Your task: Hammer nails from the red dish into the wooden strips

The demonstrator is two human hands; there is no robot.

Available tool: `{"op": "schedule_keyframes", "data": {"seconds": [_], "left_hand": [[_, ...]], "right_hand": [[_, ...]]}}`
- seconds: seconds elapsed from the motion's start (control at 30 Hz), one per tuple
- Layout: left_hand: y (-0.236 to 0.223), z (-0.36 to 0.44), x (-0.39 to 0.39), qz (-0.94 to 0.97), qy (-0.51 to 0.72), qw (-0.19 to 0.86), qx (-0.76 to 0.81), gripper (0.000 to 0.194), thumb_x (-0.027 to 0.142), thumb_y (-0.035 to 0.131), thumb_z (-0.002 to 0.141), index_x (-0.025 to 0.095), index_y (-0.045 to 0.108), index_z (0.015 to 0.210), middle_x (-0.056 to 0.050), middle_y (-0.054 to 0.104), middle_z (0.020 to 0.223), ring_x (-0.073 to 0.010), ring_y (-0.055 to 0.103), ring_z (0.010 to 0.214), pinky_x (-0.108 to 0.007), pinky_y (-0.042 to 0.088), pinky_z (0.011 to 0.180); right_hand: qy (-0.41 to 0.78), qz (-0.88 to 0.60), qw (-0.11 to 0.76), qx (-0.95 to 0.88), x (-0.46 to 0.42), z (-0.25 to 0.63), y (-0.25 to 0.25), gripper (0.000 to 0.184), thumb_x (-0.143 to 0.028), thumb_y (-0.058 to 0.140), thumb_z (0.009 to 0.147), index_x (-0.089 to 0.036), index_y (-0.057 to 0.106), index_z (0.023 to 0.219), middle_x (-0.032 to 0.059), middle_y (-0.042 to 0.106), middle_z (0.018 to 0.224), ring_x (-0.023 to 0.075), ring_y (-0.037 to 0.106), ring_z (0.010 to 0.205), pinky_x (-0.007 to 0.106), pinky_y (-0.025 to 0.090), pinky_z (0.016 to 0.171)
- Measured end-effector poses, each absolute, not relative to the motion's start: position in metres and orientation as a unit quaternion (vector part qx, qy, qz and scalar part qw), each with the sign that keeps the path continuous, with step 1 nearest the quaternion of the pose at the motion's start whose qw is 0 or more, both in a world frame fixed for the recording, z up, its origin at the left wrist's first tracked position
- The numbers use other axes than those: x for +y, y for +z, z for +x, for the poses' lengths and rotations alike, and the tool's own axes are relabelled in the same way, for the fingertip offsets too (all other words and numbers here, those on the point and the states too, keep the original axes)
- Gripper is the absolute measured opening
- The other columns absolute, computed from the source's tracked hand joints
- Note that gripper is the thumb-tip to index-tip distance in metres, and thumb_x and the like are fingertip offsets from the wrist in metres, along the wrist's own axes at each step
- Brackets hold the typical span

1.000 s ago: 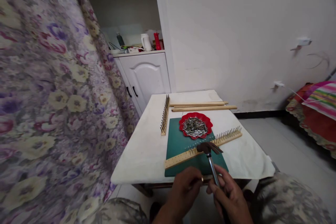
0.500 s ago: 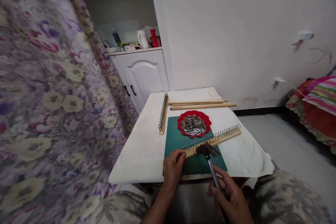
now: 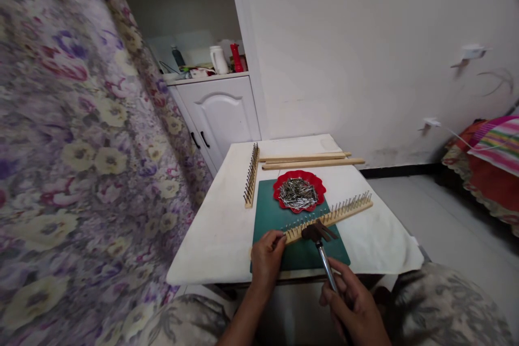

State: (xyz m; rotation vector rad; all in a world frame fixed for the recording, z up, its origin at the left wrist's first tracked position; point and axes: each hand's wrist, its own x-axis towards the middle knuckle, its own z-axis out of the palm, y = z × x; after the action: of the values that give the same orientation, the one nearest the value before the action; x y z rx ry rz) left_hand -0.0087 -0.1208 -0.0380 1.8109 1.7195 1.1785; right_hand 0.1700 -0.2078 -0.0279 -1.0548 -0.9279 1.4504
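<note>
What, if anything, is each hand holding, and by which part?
The right hand grips the hammer by its handle. The left hand is at the nailed strip; any grip there cannot be told.

A home, by its floral curtain [image 3: 77, 173], white cupboard [image 3: 225, 119] and lace-edged red cover [image 3: 486, 168].

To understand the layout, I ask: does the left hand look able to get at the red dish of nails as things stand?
Probably yes. Green mat shows between the left hand and the uncovered red dish; only the nail-studded wooden strip beside the fingertips might hinder it.
</note>
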Motion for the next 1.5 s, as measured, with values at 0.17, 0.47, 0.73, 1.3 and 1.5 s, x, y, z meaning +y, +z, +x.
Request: {"op": "schedule_keyframes", "data": {"seconds": [0.17, 0.47, 0.73, 1.3, 1.5], "left_hand": [[-0.039, -0.008, -0.119, 0.648, 0.405, 0.178, 0.619, 0.017, 0.026, 0.053, 0.082, 0.019, 0.065, 0.073, 0.0, 0.06, 0.071, -0.0131, 0.056, 0.065, -0.021, 0.04, 0.06], [-0.037, -0.007, -0.12, 0.64, 0.401, 0.176, 0.631, 0.016, 0.024, 0.054, 0.08, 0.018, 0.063, 0.069, 0.002, 0.055, 0.067, -0.0111, 0.052, 0.06, -0.02, 0.034, 0.056], [-0.042, -0.007, -0.119, 0.63, 0.395, 0.164, 0.648, 0.021, 0.023, 0.053, 0.078, 0.017, 0.054, 0.058, 0.004, 0.048, 0.06, -0.0088, 0.047, 0.055, -0.019, 0.029, 0.052], [-0.043, -0.006, -0.119, 0.633, 0.38, 0.145, 0.659, 0.02, 0.024, 0.053, 0.078, 0.018, 0.057, 0.059, 0.003, 0.051, 0.06, -0.0089, 0.047, 0.053, -0.02, 0.028, 0.051], [-0.044, -0.006, -0.119, 0.629, 0.389, 0.171, 0.651, 0.015, 0.024, 0.054, 0.079, 0.019, 0.064, 0.068, 0.002, 0.058, 0.065, -0.0098, 0.052, 0.058, -0.02, 0.033, 0.055]], "right_hand": [[0.611, -0.442, 0.495, -0.431, -0.203, 0.172, -0.019, 0.047, -0.043, 0.063, 0.079, -0.022, 0.051, 0.119, -0.005, 0.061, 0.062, 0.0023, 0.034, 0.032, 0.014, 0.024, 0.032], [0.601, -0.416, 0.411, -0.545, -0.181, 0.165, 0.014, 0.039, -0.038, 0.049, 0.089, -0.022, 0.048, 0.124, -0.0051, 0.057, 0.067, 0.0034, 0.038, 0.032, 0.017, 0.027, 0.034], [0.553, -0.427, 0.376, -0.608, -0.17, 0.158, 0.006, 0.042, -0.038, 0.046, 0.088, -0.019, 0.047, 0.126, -0.0032, 0.06, 0.065, 0.0056, 0.041, 0.03, 0.019, 0.031, 0.033], [0.549, -0.431, 0.362, -0.618, -0.171, 0.16, 0.007, 0.042, -0.036, 0.046, 0.088, -0.018, 0.048, 0.126, -0.0035, 0.06, 0.064, 0.0056, 0.042, 0.03, 0.019, 0.032, 0.033], [0.572, -0.434, 0.388, -0.577, -0.175, 0.165, 0.015, 0.043, -0.039, 0.048, 0.088, -0.019, 0.046, 0.126, -0.0043, 0.058, 0.066, 0.0054, 0.042, 0.033, 0.018, 0.031, 0.035]]}}
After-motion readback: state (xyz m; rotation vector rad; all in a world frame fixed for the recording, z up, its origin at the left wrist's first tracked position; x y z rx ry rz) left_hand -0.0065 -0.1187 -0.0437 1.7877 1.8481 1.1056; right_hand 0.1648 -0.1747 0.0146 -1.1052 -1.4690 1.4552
